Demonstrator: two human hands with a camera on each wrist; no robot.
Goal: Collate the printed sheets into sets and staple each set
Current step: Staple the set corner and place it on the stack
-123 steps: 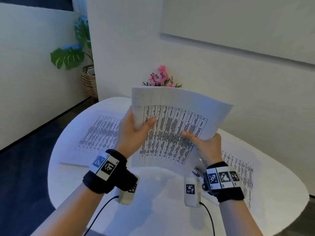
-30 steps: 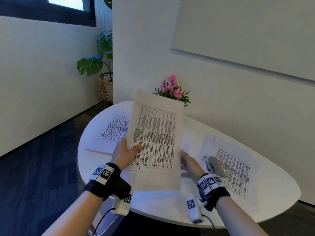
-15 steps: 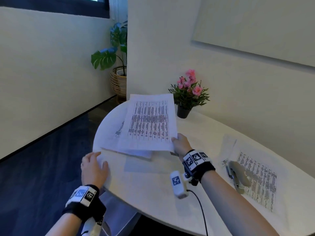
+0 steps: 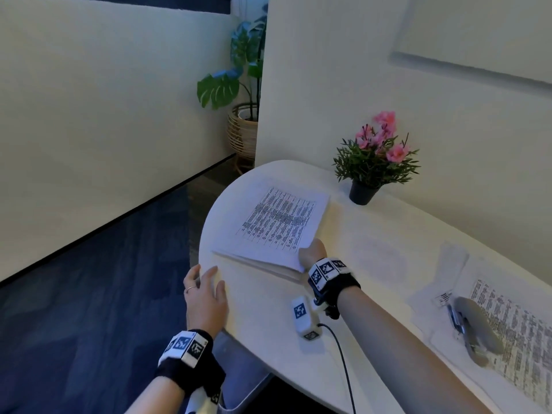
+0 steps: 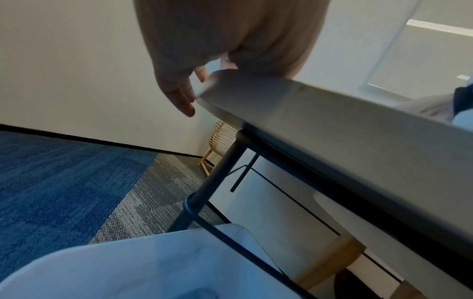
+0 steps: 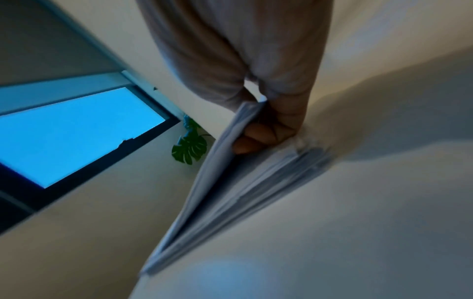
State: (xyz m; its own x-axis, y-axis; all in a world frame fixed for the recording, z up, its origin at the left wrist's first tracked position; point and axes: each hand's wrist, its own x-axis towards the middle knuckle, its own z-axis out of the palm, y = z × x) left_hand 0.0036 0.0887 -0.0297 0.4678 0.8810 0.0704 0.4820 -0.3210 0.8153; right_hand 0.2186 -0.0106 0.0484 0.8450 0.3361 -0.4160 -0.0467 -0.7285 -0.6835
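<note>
A set of printed sheets [image 4: 277,224] lies on top of a paper stack at the left end of the white table [image 4: 358,264]. My right hand [image 4: 312,253] pinches the near right corner of that set, thumb on top and fingers curled beneath; the right wrist view shows the held sheets [image 6: 217,176] lifted off the stack below. My left hand [image 4: 204,294] rests with straight fingers on the table's left edge [image 5: 256,97], holding nothing. A grey stapler [image 4: 475,330] lies on another printed pile [image 4: 513,333] at the right.
A potted pink flower [image 4: 376,156] stands at the back of the table by the wall. A large leafy plant in a woven basket [image 4: 243,130] stands on the floor beyond. A chair seat [image 5: 153,263] is below the table edge.
My right hand has lowered the set of sheets onto the left stack. My left hand stays at the table's left edge. My view has shifted left.
</note>
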